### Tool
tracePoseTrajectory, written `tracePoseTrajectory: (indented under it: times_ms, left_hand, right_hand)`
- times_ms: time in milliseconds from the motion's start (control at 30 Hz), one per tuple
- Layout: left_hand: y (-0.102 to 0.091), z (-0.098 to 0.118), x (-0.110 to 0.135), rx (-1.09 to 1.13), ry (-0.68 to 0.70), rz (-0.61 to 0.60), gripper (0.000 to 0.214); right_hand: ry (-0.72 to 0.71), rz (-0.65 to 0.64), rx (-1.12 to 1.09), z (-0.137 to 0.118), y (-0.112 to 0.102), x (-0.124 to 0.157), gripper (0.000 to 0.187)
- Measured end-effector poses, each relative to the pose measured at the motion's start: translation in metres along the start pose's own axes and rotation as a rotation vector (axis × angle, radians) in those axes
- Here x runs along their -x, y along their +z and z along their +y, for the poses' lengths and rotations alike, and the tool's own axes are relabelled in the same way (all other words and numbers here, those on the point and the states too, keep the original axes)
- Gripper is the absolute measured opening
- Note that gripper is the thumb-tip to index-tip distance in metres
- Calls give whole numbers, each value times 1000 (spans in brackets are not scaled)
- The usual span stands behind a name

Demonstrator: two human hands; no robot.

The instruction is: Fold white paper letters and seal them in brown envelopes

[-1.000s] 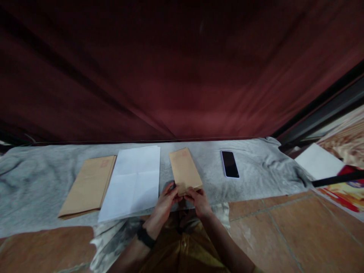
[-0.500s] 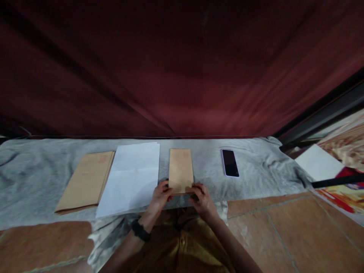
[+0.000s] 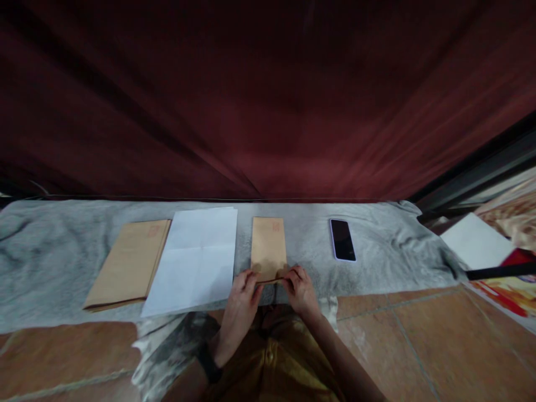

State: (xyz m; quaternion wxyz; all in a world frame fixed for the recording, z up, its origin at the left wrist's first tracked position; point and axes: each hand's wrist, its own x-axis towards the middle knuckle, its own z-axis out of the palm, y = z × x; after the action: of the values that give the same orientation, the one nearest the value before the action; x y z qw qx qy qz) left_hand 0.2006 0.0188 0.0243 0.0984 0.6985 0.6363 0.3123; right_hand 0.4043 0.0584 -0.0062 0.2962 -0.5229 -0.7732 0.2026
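Note:
A small brown paper envelope (image 3: 268, 245) with a faint red mark in its far right corner lies in front of me on a grey cloth. My left hand (image 3: 243, 296) pinches the left corner of its near end. At the right corner of that end, my right hand (image 3: 300, 289) grips it between thumb and fingers. The near edge between the hands looks slightly lifted and parted. Left of the envelope lie white paper sheets (image 3: 196, 257) with a crease across them. Beyond those rests a stack of larger brown envelopes (image 3: 128, 259).
A phone (image 3: 343, 240) with a pale purple edge lies to the right on the grey cloth (image 3: 385, 251). Behind the table hangs a dark red curtain (image 3: 268, 123). At far right are a dark bar (image 3: 500, 272) and a white sheet (image 3: 477, 241). Tiled floor (image 3: 419, 329) shows below.
My left hand has turned and moved its grip onto the top of the envelope's near corner. The near edge is now pinched and a little raised. The view has shifted slightly.

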Motion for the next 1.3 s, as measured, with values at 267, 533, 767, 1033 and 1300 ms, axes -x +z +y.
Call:
tracePoseTrajectory:
  times_ms: [267, 533, 767, 1033, 1300]
  left_hand:
    - [11, -3, 24, -314, 491, -282, 53]
    - [24, -13, 31, -324, 470, -209, 54]
    - [25, -12, 32, -343, 463, -221, 59]
    - [41, -30, 44, -339, 439, -263, 63]
    - [52, -35, 53, -354, 394, -283, 77]
  right_hand:
    - [5, 3, 62, -3, 0, -3, 13]
    - [14, 10, 87, -4, 2, -3, 11]
    - [44, 32, 109, -5, 3, -3, 12]
    - [-207, -163, 55, -58, 12, 21, 52]
    - [-253, -206, 147, -55, 15, 34, 67]
